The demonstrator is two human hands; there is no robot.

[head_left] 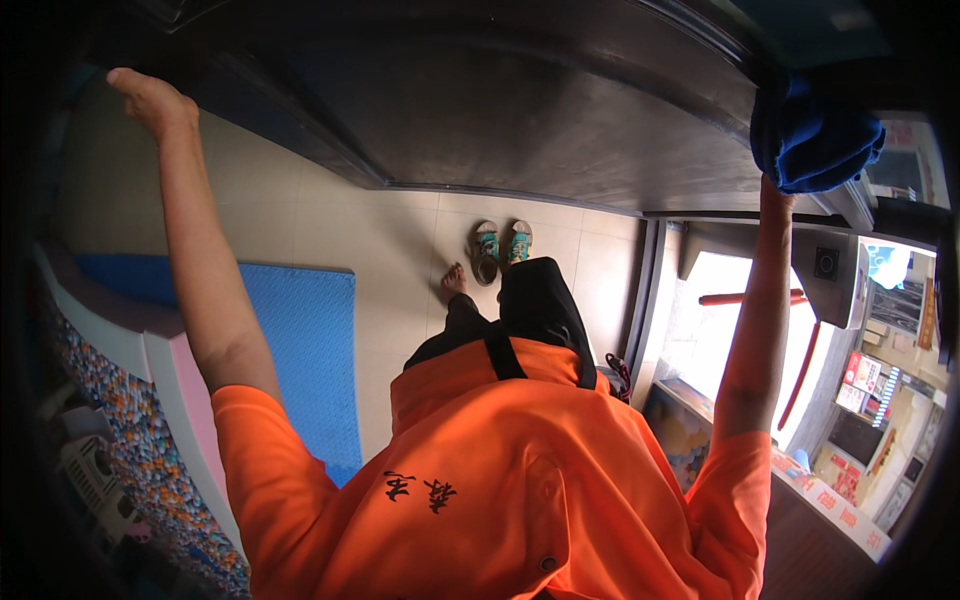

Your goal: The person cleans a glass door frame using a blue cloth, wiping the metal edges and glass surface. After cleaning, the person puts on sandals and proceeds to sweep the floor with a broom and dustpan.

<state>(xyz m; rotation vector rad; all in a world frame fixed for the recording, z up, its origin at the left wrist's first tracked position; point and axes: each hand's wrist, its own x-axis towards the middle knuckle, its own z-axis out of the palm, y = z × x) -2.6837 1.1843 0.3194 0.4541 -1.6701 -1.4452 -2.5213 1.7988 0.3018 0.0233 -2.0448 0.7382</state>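
Observation:
At the right, a bunched dark blue cloth (pixel 812 140) covers most of my right hand (pixel 778 188), with only the wrist and a bit of the hand showing below it. The hand is closed on this cloth, which lies against the edge of a large dark, glossy panel (pixel 520 110). My left arm stretches far out to the upper left. There, my left hand (pixel 155 102) is at the panel's shadowed far end. One digit points left; the other fingers are hidden, and contact with the panel is unclear.
Teal and grey shoes (pixel 487 250) and my bare foot (pixel 454 280) are on the tiled floor (pixel 400 230). A blue mat (pixel 300 340) lies left, beside a low-walled pit of colourful balls (pixel 150 430). To the right is a bright doorway (pixel 715 310) with a dark frame (pixel 645 290).

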